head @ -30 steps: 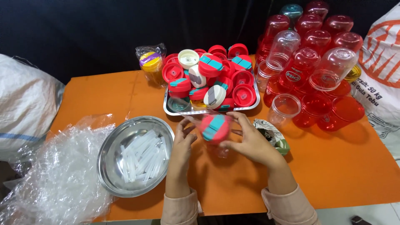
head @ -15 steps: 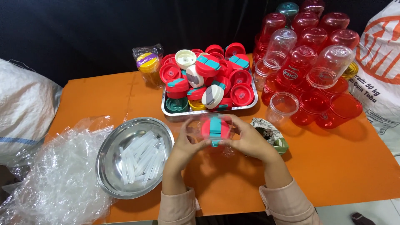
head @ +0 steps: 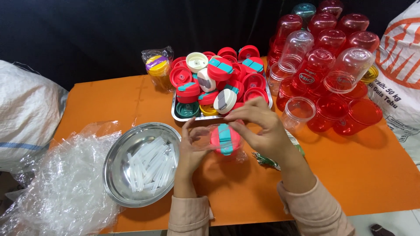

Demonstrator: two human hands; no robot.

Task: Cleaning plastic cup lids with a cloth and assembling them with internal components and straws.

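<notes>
Both of my hands hold one clear plastic cup with a red lid and a teal flip tab [head: 225,140], just above the orange table [head: 358,175]. My left hand [head: 192,150] grips the clear body from the left side. My right hand [head: 262,131] curls over the lid's top and right edge. Just behind the cup stands a metal tray [head: 177,114] heaped with several red, white and yellow lids. A round steel bowl [head: 114,172] of clear plastic straws lies left of my left hand.
Stacked red and clear cups [head: 323,70] fill the back right. One wrapped yellow-lidded cup [head: 157,67] stands at the back. Crumpled clear plastic sheeting [head: 57,188] covers the front left. White sacks sit at the left [head: 22,113] and right [head: 400,74] edges.
The lidded cup has tilted so its red lid faces the camera more squarely, and my right hand's fingers have shifted over its top. My head has moved slightly.
</notes>
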